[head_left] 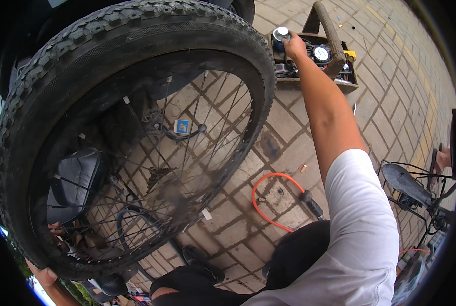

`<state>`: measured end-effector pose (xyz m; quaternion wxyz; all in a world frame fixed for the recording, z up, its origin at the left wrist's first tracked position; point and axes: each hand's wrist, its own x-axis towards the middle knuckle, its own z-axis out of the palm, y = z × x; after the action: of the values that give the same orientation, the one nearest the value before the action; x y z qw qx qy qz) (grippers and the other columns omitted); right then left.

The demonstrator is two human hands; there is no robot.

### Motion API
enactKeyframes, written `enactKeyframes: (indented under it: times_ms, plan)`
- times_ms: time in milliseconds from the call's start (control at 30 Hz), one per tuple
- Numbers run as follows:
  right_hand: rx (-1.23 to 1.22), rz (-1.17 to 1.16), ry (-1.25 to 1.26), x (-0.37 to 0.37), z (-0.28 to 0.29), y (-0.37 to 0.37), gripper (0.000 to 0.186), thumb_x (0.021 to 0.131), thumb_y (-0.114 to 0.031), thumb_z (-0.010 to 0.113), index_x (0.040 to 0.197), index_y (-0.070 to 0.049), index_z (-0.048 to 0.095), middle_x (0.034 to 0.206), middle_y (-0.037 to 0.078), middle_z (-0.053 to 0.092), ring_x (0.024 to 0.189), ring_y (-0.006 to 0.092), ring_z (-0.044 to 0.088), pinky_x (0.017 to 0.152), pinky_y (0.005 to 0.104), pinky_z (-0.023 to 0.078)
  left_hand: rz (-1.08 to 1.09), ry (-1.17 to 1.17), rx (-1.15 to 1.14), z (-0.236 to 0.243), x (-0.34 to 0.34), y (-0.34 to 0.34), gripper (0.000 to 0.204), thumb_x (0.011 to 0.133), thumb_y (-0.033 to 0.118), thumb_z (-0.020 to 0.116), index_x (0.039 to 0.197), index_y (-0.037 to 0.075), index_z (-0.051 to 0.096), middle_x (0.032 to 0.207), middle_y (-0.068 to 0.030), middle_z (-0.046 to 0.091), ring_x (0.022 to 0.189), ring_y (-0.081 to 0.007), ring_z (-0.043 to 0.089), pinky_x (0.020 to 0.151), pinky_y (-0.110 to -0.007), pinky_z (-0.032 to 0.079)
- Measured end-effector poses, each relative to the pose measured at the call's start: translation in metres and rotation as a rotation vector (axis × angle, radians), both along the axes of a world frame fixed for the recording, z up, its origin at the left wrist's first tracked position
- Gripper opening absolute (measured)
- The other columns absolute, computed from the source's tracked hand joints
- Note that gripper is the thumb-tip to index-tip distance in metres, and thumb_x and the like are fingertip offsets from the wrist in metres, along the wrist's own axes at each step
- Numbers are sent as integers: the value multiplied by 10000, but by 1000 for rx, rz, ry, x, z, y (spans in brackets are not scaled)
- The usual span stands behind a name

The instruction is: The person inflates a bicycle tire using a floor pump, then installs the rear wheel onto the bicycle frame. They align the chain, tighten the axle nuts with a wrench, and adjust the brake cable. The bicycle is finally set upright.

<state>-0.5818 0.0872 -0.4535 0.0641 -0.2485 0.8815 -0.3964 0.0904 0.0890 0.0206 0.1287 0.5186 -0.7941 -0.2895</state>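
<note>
Knobby-tyred bicycle wheel (151, 36) is closest to camera, spanning from the left hand (43, 276) forward and across to just left of the right forearm. Left hand holds its near-left edge, thumb on the tyre. Right hand (295, 47), arm stretched forward, has its fingers round a dark can (279, 34) with a pale cap at the wooden toolbox (291, 83); can't tell if it's lifted. White-faced round item (321, 54) just right of that hand. Orange hose (279, 174) lies on paving (286, 120), left of the right upper arm.
</note>
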Motion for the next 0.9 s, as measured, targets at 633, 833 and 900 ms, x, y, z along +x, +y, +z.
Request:
enactKeyframes:
  times_ms: [633, 833, 900]
  plan:
    - [-740, 125, -527, 135, 67, 102, 488, 945, -233, 595, 1357, -13, 453, 1071, 73, 645, 768, 97, 608, 715, 248, 496, -45, 159, 159, 2, -65, 2, 911, 559, 430, 807, 1228, -108, 498, 1016, -227, 649, 877, -272, 672, 799, -363, 540]
    - [-802, 349, -447, 241, 152, 123, 377, 959, -178, 571, 1287, 0, 521, 961, 50, 643, 722, 78, 561, 663, 227, 468, -260, 183, 89, 1, -60, -14, 910, 586, 435, 781, 1265, -90, 479, 1091, -217, 626, 951, -275, 645, 857, -348, 500]
    - [-872, 498, -423, 264, 188, 126, 345, 955, -153, 575, 1254, 12, 530, 937, 46, 632, 734, 85, 559, 665, 229, 473, -286, 167, 182, 4, -72, -8, 909, 584, 447, 779, 1260, -87, 489, 1079, -210, 629, 926, -263, 645, 844, -339, 500]
